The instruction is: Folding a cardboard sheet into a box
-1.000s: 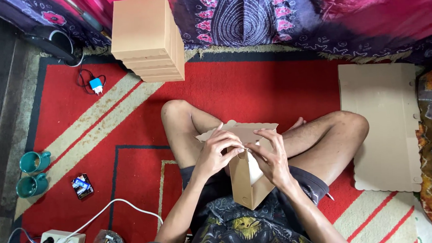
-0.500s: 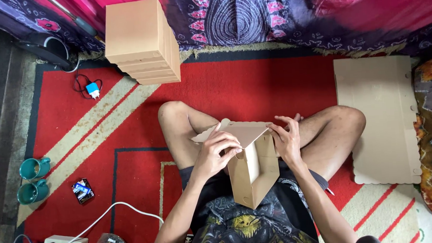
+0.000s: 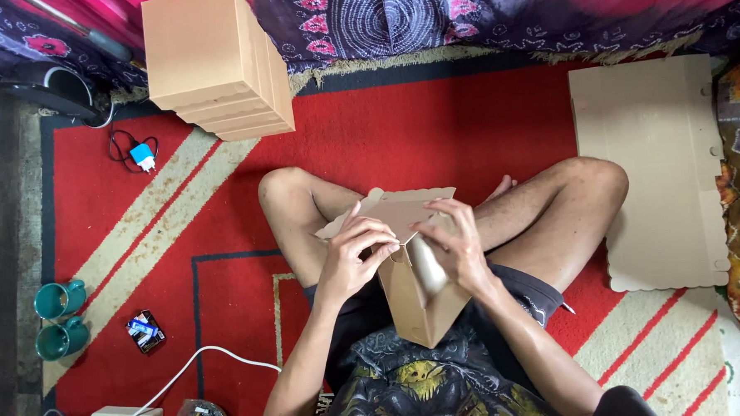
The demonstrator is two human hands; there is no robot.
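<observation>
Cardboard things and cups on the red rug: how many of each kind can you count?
Brown cardboard box being folded in the hands: 1
Stack of finished brown cardboard boxes: 1
Pile of flat brown cardboard sheets: 1
Teal mugs: 2
Total: 5

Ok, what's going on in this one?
A person sits cross-legged on a red rug, folding a brown cardboard box in their lap. The left hand and the right hand both grip its top flaps, which are partly folded over. A stack of finished boxes stands ahead to the left, flat cardboard sheets lie to the right, and two teal mugs sit at the rug's left edge.
</observation>
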